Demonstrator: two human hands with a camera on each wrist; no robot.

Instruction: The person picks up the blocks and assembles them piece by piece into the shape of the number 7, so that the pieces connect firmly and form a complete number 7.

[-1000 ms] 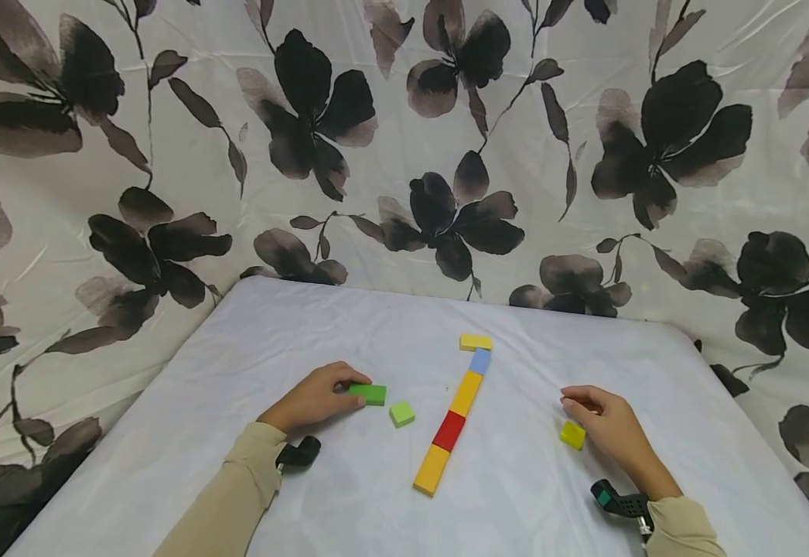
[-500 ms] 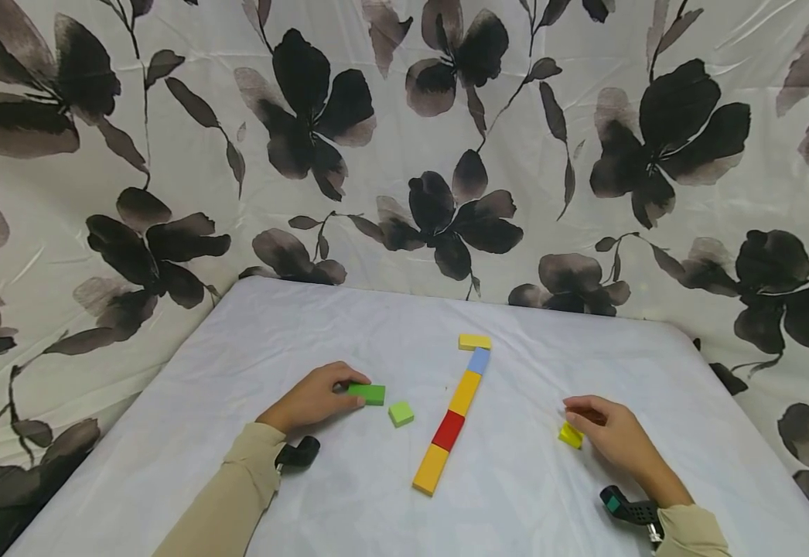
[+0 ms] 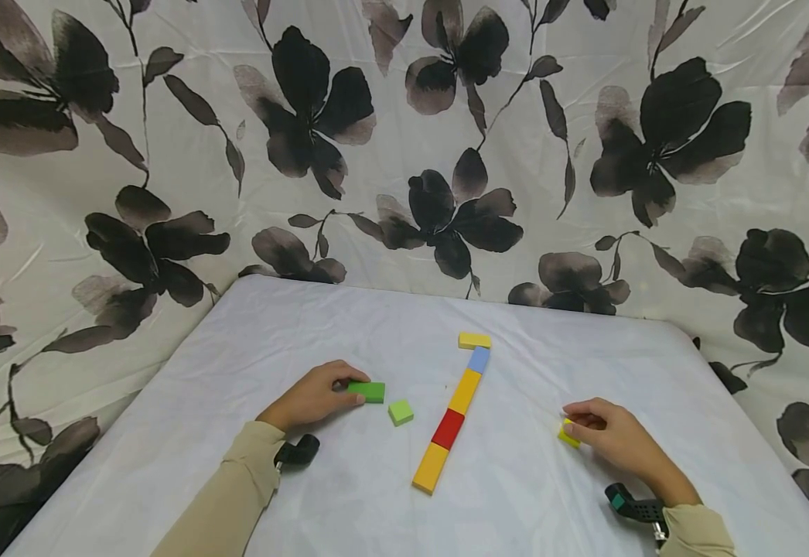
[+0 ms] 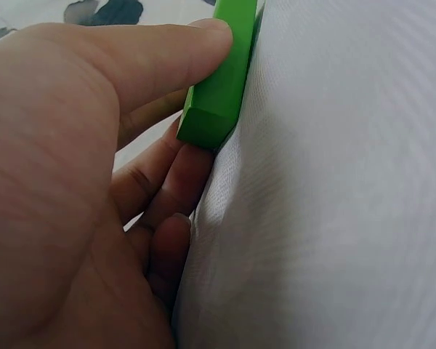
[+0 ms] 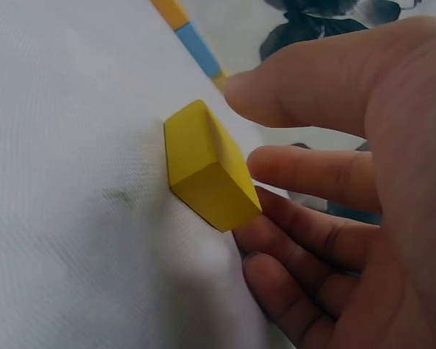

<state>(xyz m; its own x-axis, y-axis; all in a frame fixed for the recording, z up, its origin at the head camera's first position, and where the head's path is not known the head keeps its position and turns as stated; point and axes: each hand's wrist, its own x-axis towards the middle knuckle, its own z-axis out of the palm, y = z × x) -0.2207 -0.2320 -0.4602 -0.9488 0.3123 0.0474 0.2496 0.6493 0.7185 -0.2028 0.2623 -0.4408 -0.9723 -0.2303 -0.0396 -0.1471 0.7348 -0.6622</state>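
1. A person's left hand (image 3: 315, 396) pinches a green block (image 3: 374, 393) on a white-covered table (image 3: 335, 510), the thumb laid over one face and fingers behind the opposite side, as seen in the left wrist view

2. Across the table, the right hand (image 3: 616, 442) reaches around a small yellow block (image 5: 211, 171), thumb and forefinger spread and the thumb clear of it in the right wrist view; whether the other fingertips touch its far side cannot be told

3. Between the hands, a light green block (image 3: 401, 412) lies near the end of the green one, left of a slanting row made up of two orange blocks (image 3: 464, 392), a red block (image 3: 448, 429) and a blue block (image 3: 479, 360), with a flat yellow block (image 3: 474, 340) crosswise at its far end

4. The pieces look light, stiff and sturdy, probably painted wood, their smooth faces perhaps a little slippery; the green one seems best held across its narrow width, the small yellow one by two opposite sides

5. No brand, label or writing can be read on the blocks or on the black wrist devices (image 3: 298, 452)
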